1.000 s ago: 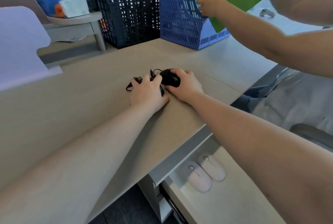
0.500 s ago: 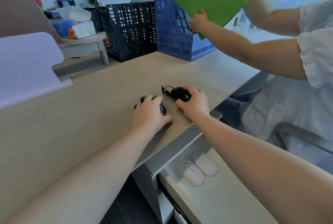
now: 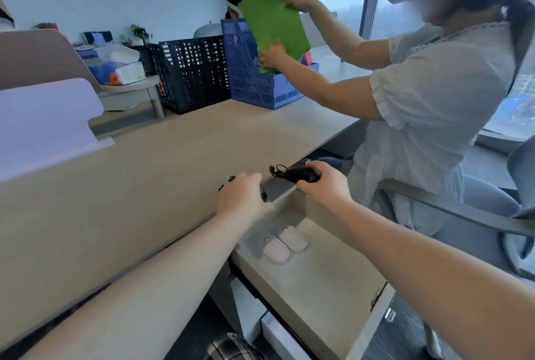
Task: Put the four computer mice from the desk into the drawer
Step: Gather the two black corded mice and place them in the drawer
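Observation:
Two white mice [image 3: 285,243] lie side by side at the back of the open drawer [image 3: 324,296], which juts out under the desk [image 3: 130,185]. My right hand [image 3: 324,185] grips a black wired mouse [image 3: 301,174] with its bundled cable, held just past the desk's front edge above the drawer's back end. My left hand [image 3: 243,196] covers a second black mouse [image 3: 263,194] at the desk's edge; only a sliver of it and some cable show.
A person seated at the right holds a green folder [image 3: 272,17] over a blue file rack [image 3: 254,70]. A black crate [image 3: 191,72] stands beside the rack. A white panel [image 3: 43,122] stands at the left. The person's chair [image 3: 463,214] is close to the drawer.
Both hands have come toward me from the middle of the desk to its front edge, each with a black mouse. The right hand is now off the desk, above the drawer.

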Motion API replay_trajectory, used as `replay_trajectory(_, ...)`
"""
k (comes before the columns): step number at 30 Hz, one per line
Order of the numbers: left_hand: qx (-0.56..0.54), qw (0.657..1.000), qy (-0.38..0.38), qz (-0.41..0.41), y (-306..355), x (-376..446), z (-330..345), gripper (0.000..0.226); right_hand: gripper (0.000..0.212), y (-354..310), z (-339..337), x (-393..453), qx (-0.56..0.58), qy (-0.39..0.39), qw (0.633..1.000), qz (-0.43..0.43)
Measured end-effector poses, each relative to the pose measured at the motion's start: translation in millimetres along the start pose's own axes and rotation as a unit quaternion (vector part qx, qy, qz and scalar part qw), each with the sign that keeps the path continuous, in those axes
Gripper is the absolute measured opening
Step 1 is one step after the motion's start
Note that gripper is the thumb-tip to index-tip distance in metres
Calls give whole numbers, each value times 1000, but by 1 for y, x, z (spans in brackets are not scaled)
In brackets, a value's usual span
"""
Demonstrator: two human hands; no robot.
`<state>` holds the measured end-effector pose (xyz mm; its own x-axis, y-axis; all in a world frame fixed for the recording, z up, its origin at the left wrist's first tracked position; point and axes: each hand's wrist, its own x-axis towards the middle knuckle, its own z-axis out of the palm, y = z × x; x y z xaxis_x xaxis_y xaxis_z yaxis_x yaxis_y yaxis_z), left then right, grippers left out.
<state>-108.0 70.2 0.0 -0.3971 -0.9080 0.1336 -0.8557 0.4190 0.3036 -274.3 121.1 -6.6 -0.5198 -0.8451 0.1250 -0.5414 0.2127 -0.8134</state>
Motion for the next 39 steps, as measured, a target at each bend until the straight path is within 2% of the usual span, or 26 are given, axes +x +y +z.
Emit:
replay_trajectory(6,-12,999,-26,46,47,-42,36,33,50,42,-21,-34,-54,-20,998,27)
replay_trajectory(11,-11,997,-72,21,60,-58,84,28,47,86,-23,-46,-98,-73,990,73)
replay_trajectory(14,3,994,-108,7,58,-59,108,36,41,107,-15,-46,-117,-105,983,94)
replay_trajectory(21,-22,986,-164,-16,54,-59,164,31,45,143,17,-36,-137,-162,969,129)
replay_trajectory(23,3,983,-184,-11,56,-60,177,33,46,150,25,-33,-141,-169,967,131)
replay_trajectory(28,83,980,-179,8,57,-54,202,35,44,164,38,-23,-160,-178,964,118)
replay_trajectory(33,53,973,-220,-43,50,-52,210,36,57,166,47,-21,-212,-236,942,111)
replay_trajectory(39,7,973,-223,-65,52,-57,200,35,70,167,59,-22,-222,-283,927,105)
